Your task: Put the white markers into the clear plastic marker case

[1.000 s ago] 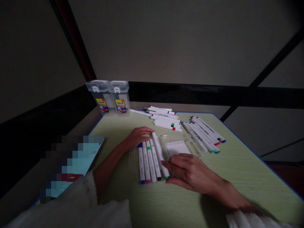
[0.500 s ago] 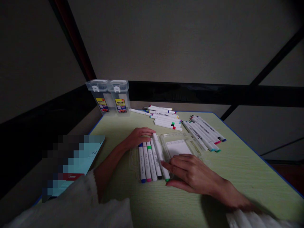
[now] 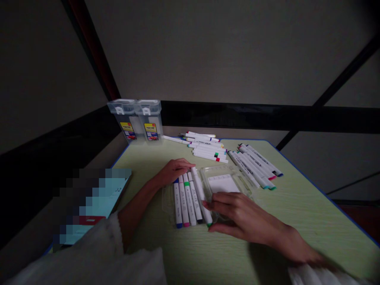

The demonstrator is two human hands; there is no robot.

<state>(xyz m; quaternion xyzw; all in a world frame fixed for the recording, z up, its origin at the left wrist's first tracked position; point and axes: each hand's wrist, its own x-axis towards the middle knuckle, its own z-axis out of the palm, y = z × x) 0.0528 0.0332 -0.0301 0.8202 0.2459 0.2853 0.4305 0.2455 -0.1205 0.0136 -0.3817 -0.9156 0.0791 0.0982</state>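
A white marker with a green end lies slanted along the right side of a clear plastic case. My right hand has its index finger against the marker's side and its thumb at the green end. My left hand reaches over the case's far edge, fingers stretched, fingertips at the same marker's far end. To the left of that marker, several markers lie side by side in the case, among them a blue-ended marker and a pink-ended marker. The left hand partly covers their far ends.
The case's open half lies to the right, holding a white insert. Several loose markers are at the back, and another group of markers sits at the right. Two clear storage boxes stand at the back left, with a light-blue item nearer.
My left thumb has drawn up closer to its fingers at the case's far edge. My right hand has shifted very slightly beside the green-ended marker. The other markers have stayed put.
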